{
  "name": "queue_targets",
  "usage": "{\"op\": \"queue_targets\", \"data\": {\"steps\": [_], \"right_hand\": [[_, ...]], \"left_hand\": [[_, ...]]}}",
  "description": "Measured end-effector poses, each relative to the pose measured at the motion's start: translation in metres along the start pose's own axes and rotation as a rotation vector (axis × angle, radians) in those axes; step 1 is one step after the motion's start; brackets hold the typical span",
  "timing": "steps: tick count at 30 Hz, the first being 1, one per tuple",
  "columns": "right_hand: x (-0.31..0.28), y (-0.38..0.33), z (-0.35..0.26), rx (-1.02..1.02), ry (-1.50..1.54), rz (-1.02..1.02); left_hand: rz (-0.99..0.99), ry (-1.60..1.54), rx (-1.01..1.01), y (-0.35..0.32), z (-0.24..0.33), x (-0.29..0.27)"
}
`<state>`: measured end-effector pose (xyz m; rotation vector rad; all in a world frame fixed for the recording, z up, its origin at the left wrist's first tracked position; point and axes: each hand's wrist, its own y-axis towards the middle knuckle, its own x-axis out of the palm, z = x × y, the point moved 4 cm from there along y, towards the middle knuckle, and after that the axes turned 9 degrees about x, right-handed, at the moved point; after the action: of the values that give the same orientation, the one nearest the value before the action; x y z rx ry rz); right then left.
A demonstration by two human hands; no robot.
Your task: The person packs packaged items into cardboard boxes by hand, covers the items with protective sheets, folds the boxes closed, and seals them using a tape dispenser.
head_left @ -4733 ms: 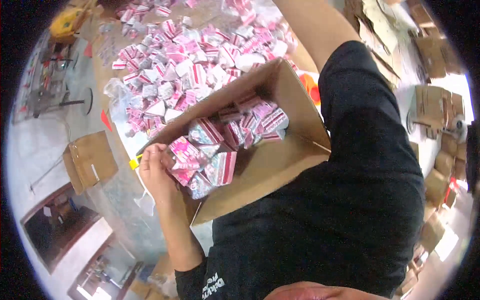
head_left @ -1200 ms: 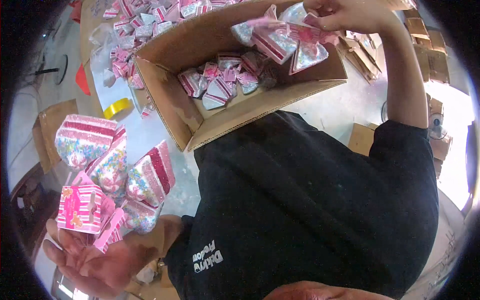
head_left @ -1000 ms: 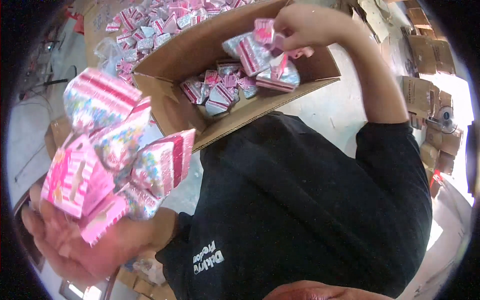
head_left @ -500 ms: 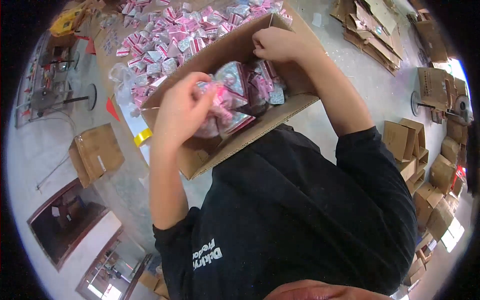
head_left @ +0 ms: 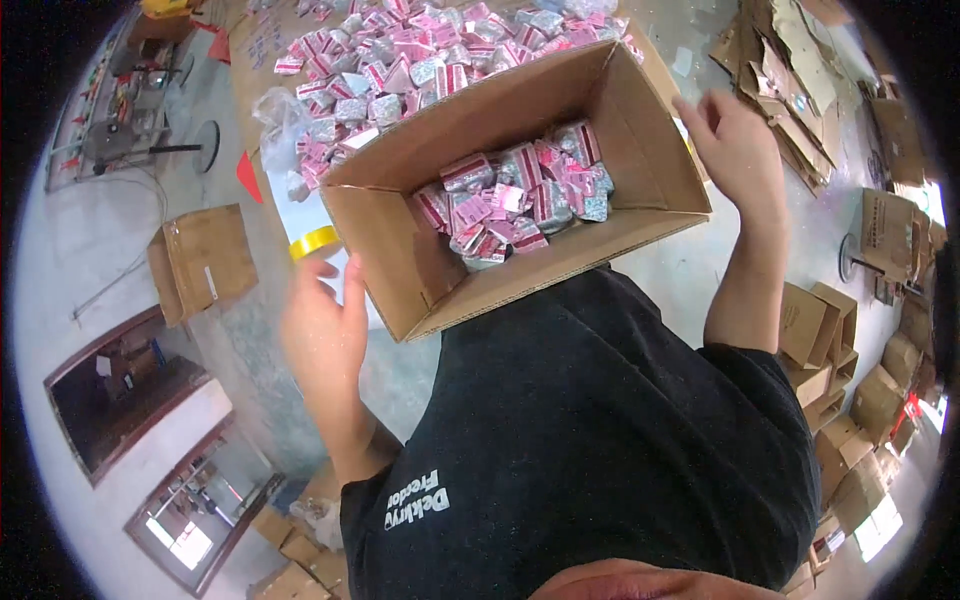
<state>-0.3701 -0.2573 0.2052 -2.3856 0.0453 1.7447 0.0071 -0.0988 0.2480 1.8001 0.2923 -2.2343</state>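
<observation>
An open cardboard box stands tilted in front of me at the table's near edge. Several small clear packets with pink-and-white labels lie in its bottom. Beside the box's left end is my left hand, fingers apart and nothing in it; its thumb comes close to the cardboard. My right hand is just off the right end, thumb and fingers spread, and it appears to hold nothing. Behind the box a wide heap of similar pink packets covers the table.
A yellow tape roll sits by the box's left corner, near a clear plastic bag. On the floor at left stands a brown carton. Flattened cardboard lies at far right, with stacked cartons closer on that side.
My left hand has let go of the packets and moved out past the box's left end. My right hand has left the box's rim and shifted right. The packets now lie in the box.
</observation>
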Motion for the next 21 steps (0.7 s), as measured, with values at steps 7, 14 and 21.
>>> {"op": "queue_targets", "data": {"steps": [7, 14, 21], "right_hand": [[0.092, -0.052, -0.046, -0.681, -0.328, -0.34], [0.114, -0.035, -0.059, -0.418, -0.321, -0.48], [0.019, 0.002, -0.006, -0.038, 0.012, -0.026]], "left_hand": [[-0.417, -0.136, 0.226, 0.005, 0.023, 0.09], [-0.698, -0.078, 0.408, 0.021, 0.039, 0.151], [-0.216, -0.12, 0.027, -0.002, -0.006, 0.073]]}}
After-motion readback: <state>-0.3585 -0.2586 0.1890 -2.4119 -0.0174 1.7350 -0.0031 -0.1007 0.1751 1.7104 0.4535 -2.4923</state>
